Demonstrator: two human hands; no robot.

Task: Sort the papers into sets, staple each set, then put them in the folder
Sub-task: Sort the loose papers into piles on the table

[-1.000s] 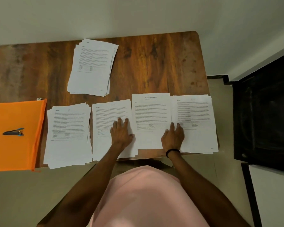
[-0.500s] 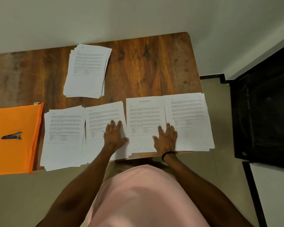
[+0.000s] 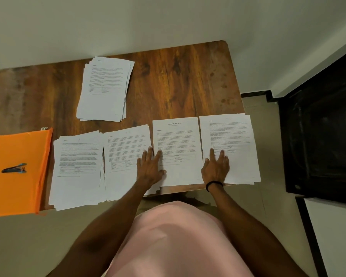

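Both hands lie flat with fingers spread, gripping nothing: the left hand (image 3: 150,168) across the seam of the two middle piles, the right hand (image 3: 216,166) on the right pile (image 3: 236,136). Four piles line the counter's (image 3: 178,80) near edge. Left, a stapler (image 3: 14,168) lies on the folder (image 3: 18,188). Farther off sits a fifth pile (image 3: 106,86).

Free room: you can reach bare wooden table (image 3: 178,80) right of the far paper stack (image 3: 106,88).
Obstacles: stapler (image 3: 14,168) on orange folder (image 3: 18,192), left of it.
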